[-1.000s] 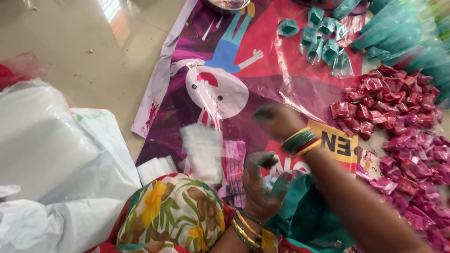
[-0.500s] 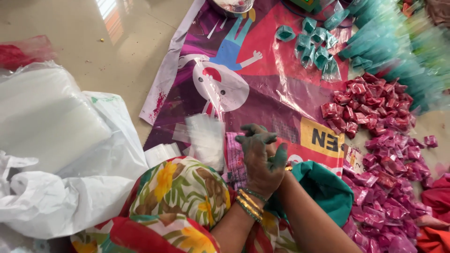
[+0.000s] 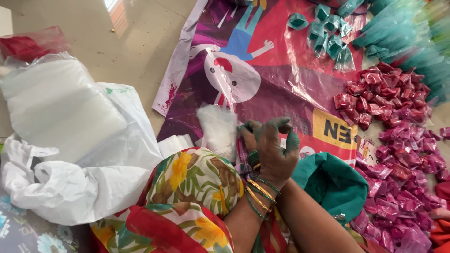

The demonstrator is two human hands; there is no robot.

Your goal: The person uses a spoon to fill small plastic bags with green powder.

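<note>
left hand (image 3: 248, 136) mostly hidden behind right | teal packets (image 3: 412, 42) blurred, cut off

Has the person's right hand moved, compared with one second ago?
Yes. The right hand drew back toward the body, from above the yellow patch on the printed sheet down onto the left hand.

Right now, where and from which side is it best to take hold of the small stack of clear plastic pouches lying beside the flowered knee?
Probably the top pouch's near edge. The small stack of clear plastic pouches lies flat on the printed plastic sheet, so fingers can only pinch and peel a thin edge. Come from the right, where both hands already meet beside it.
</note>
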